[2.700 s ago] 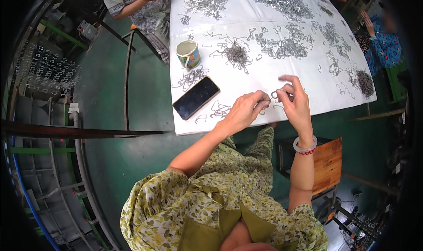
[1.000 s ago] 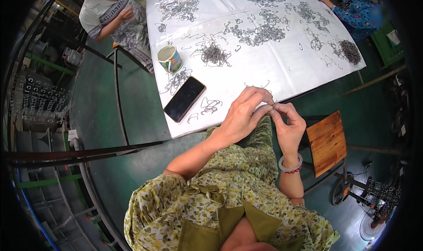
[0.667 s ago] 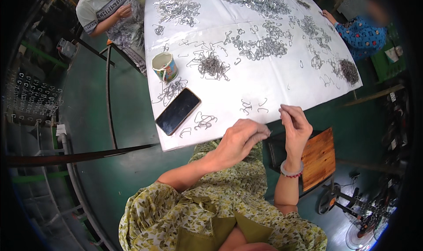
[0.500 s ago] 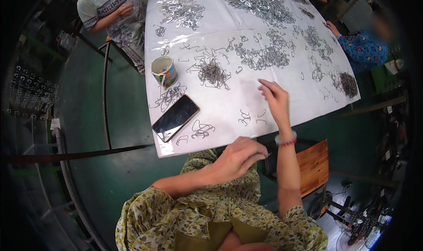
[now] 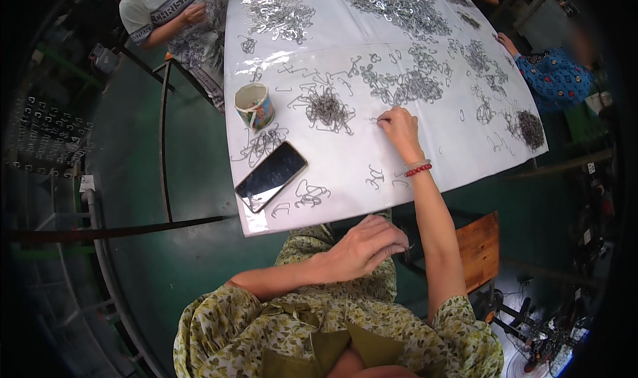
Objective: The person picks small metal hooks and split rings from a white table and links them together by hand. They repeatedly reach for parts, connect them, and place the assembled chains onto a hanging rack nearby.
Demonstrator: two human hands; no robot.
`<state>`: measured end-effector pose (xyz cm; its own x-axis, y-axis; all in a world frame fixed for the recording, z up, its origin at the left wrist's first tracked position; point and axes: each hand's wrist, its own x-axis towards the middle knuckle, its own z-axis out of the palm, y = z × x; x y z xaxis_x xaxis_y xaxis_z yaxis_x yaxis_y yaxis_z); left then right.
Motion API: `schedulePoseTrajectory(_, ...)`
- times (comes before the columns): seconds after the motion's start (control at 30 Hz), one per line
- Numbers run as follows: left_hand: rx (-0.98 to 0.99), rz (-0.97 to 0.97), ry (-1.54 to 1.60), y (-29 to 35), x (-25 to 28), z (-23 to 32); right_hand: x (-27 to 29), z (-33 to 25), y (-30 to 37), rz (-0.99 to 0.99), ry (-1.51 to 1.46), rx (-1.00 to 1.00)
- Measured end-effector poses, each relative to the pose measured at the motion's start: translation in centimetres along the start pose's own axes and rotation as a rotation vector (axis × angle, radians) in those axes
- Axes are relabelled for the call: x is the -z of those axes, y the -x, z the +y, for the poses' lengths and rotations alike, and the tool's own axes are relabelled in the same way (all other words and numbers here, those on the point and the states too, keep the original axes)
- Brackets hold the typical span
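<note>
My right hand [image 5: 400, 132] reaches over the white-covered table [image 5: 345, 185], its fingertips pinched on a small thin metal hook. Just beyond it lies a loose spread of S-shaped metal hooks [image 5: 415, 86]. Below the table's near edge, over my lap, my left hand [image 5: 369, 246] is closed, and a thin bit of metal like a hook end sticks out past its fingertips. Most of what it holds is hidden. To the left of my right hand sits a darker heap of wire hooks [image 5: 325, 109], and a few single hooks [image 5: 375, 177] lie nearer to me.
A phone [image 5: 272, 177] and a colourful paper bucket [image 5: 254, 105] stand at the table's left, beside more hooks [image 5: 262, 145]. Larger hook piles [image 5: 399, 9] cover the far side. One person [image 5: 176, 29] stands far left, another [image 5: 551, 76] at right. A wooden stool [image 5: 480, 252] is near my right arm.
My right hand has moved forward and slightly left, and its fingers have closed on a hook that lay on the table. My left hand stays over my lap.
</note>
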<state>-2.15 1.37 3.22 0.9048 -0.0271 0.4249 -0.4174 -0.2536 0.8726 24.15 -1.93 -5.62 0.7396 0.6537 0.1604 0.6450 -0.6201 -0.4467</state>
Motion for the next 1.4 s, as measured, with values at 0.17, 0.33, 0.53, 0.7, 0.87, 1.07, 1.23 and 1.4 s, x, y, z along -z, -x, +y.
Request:
schedulePoseTrajectory(0.17, -0.004, 0.061, -0.012, 0.1, -0.7, 0.0, 2.2, 0.4, 6.0, 0.106, -0.461, -0.148)
schedulePoseTrajectory(0.33, 0.026, 0.035, -0.020, 0.5, -1.2, 0.8, 3.3, 0.7, 7.8, 0.037, -0.414, -0.214)
schedulePoseTrajectory(0.53, -0.001, 0.009, -0.089, 0.6, -1.3, 1.7, 1.3, 3.5, 6.2, 0.029, -0.165, -0.060)
schedulePoseTrajectory(0.7, 0.031, 0.001, -0.088, 0.8, -1.3, 1.8, 2.0, 2.1, 7.4, -0.015, -0.041, 0.036)
schedulePoseTrajectory(0.87, 0.023, -0.012, -0.081, 0.9, -1.6, 1.5, 1.9, 0.3, 7.9, 0.032, 0.156, 0.017)
schedulePoseTrajectory(1.07, 0.008, -0.013, -0.069, 0.7, -1.6, 1.6, 1.0, -0.1, 7.3, 0.012, 0.236, -0.007)
schedulePoseTrajectory(1.23, 0.009, 0.011, -0.034, 0.8, -1.9, 1.3, 1.5, 0.0, 6.5, -0.011, 0.276, -0.104)
schedulePoseTrajectory(1.4, 0.035, 0.046, -0.012, 0.8, -2.5, 1.1, 4.1, 0.6, 10.2, 0.119, -0.350, -0.183)
